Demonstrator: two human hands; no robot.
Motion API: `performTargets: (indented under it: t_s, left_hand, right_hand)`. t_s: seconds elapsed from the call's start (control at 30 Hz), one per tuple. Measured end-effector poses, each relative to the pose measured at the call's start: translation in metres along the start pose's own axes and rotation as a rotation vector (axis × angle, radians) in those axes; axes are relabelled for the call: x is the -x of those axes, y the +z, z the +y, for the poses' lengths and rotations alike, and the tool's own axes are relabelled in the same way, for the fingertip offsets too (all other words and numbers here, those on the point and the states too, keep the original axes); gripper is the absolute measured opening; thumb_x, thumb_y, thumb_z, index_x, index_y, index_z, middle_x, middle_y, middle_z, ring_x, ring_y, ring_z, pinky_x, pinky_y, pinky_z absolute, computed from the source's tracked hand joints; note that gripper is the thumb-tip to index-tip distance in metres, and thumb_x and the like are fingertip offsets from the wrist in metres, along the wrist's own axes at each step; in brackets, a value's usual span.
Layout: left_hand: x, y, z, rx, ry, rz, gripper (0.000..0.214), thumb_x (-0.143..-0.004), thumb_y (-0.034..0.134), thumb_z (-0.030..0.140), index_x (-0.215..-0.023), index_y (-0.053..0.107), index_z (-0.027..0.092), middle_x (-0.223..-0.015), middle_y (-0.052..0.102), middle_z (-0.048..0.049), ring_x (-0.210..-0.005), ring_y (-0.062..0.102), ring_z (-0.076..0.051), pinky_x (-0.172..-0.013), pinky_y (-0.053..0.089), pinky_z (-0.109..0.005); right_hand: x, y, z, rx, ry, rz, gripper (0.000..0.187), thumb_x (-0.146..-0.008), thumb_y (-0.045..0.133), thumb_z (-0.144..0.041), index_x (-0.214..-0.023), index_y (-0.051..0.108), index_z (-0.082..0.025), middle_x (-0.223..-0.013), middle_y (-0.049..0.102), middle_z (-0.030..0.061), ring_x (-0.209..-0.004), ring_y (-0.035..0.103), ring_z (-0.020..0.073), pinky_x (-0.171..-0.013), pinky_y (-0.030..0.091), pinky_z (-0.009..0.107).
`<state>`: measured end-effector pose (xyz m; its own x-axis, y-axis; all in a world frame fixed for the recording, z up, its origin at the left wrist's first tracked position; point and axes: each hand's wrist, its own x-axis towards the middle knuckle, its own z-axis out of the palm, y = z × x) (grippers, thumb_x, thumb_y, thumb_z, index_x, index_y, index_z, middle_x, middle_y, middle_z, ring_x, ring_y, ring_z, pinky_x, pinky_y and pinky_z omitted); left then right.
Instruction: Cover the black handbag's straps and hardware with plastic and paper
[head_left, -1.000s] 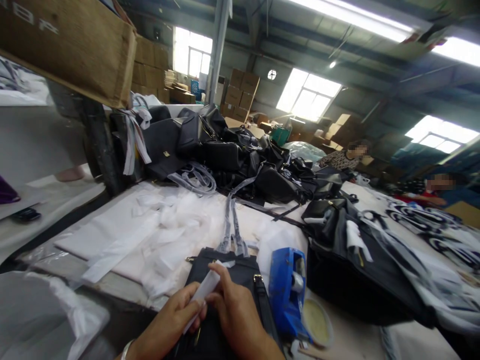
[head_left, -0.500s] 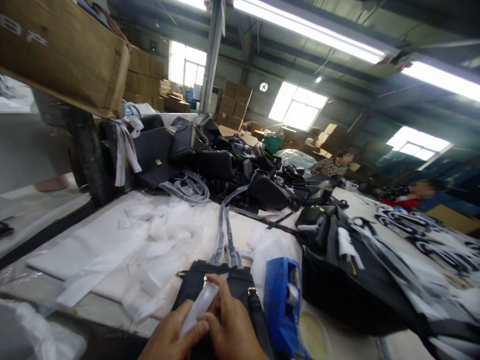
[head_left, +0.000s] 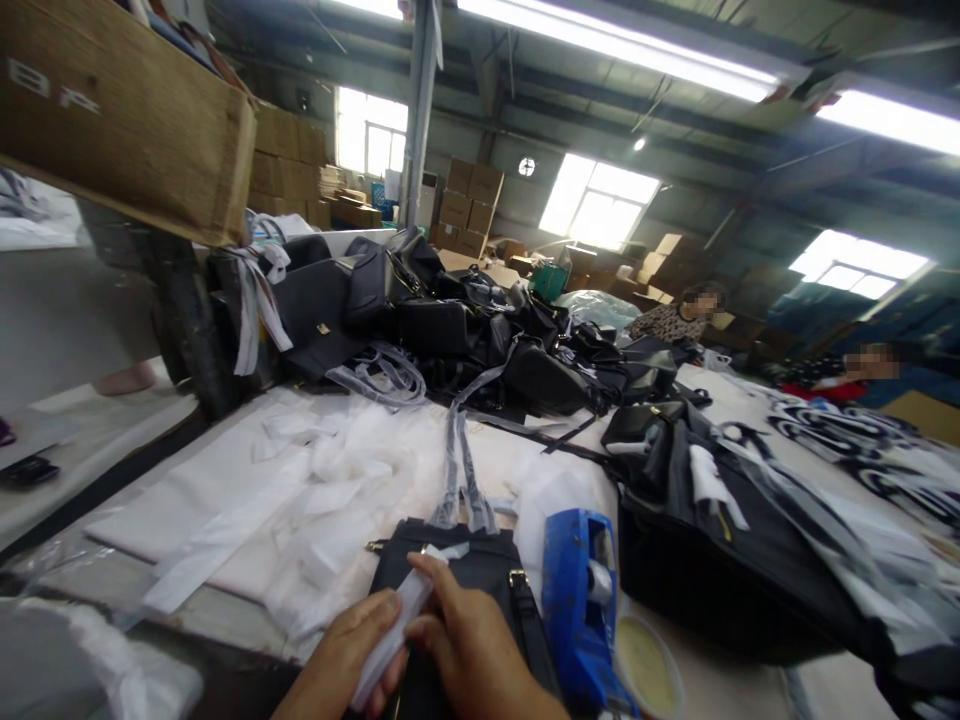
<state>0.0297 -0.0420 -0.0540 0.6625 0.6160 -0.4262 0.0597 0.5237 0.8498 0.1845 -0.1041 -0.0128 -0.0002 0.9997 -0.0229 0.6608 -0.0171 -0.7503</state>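
Note:
A black bag [head_left: 480, 560] with gold buckles lies in front of me, its long straps [head_left: 459, 470] wrapped in clear film and stretching away across the table. Over the bag I hold a strip of thin white wrapping [head_left: 386, 640], folded lengthwise into a narrow band. My left hand [head_left: 341, 650] grips its lower part, thumb on top and fingertips underneath. Near the upper end, my right hand [head_left: 476, 640] pinches it between thumb and fingers, and a loose tip pokes out past the index finger. Part of the bag is hidden under both hands.
A blue tape dispenser [head_left: 577, 600] and a round tub of yellowish material [head_left: 645, 665] stand right of the bag. Loose white wrapping [head_left: 337, 490] covers the left. Black bags [head_left: 480, 330] pile up behind; another large one [head_left: 720, 560] lies right. Two people sit farther off.
The view has shifted slightly, so the table things appear farther right. My left fingertips now show beneath the white strip, and more of its tip shows beyond my right index finger.

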Motion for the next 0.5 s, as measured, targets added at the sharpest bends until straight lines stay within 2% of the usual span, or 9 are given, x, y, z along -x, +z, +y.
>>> performTargets:
  t_s: [0.07,0.17,0.27,0.37,0.5]
  left_hand:
    - [0.004,-0.002,0.005,0.11,-0.036,-0.046,0.045,-0.083,0.055,0.061,-0.079,0.057,0.017,-0.047,0.052,0.0041,-0.035,0.038,-0.006,-0.036,0.028,-0.017]
    - [0.009,-0.004,0.015,0.265,-0.154,-0.137,0.04,-0.08,0.063,0.054,-0.069,0.057,0.017,-0.045,0.044,0.0064,-0.035,0.027,-0.004,-0.036,0.023,-0.017]
    - [0.009,-0.005,0.021,0.274,-0.23,-0.165,0.041,-0.074,0.071,0.052,-0.061,0.053,0.017,-0.043,0.041,0.0071,-0.035,0.024,-0.003,-0.035,0.02,-0.017]
    - [0.005,-0.004,0.018,0.14,-0.182,-0.129,0.047,-0.07,0.072,0.058,-0.058,0.054,0.016,-0.044,0.045,0.0048,-0.034,0.031,-0.003,-0.036,0.025,-0.016]
    - [-0.002,-0.008,0.006,0.016,-0.164,-0.081,0.058,-0.066,0.066,0.073,-0.061,0.058,0.016,-0.045,0.052,0.0012,-0.034,0.041,-0.007,-0.035,0.03,-0.017]
  right_hand:
    - [-0.003,-0.001,0.001,0.124,-0.073,-0.02,0.059,-0.086,0.051,-0.01,-0.139,0.04,-0.031,-0.085,0.074,-0.0018,-0.072,0.07,0.0157,-0.062,0.047,0.02]
    - [-0.008,-0.004,0.0,0.48,-0.275,-0.059,0.052,-0.086,0.054,-0.009,-0.135,0.043,-0.021,-0.086,0.075,0.0035,-0.072,0.07,0.0191,-0.06,0.049,0.023]
    - [-0.009,-0.008,-0.002,0.796,-0.411,-0.06,0.037,-0.091,0.051,-0.014,-0.127,0.046,-0.013,-0.077,0.071,0.0059,-0.062,0.068,0.0229,-0.056,0.05,0.03]
    - [-0.009,-0.003,-0.001,0.888,-0.431,-0.021,0.033,-0.092,0.047,-0.016,-0.125,0.045,-0.009,-0.071,0.069,0.0049,-0.053,0.065,0.0224,-0.054,0.05,0.033]
    - [-0.01,0.008,0.0,0.876,-0.325,0.005,0.029,-0.087,0.054,-0.019,-0.114,0.048,-0.012,-0.069,0.068,0.0043,-0.051,0.064,0.0228,-0.055,0.052,0.036]
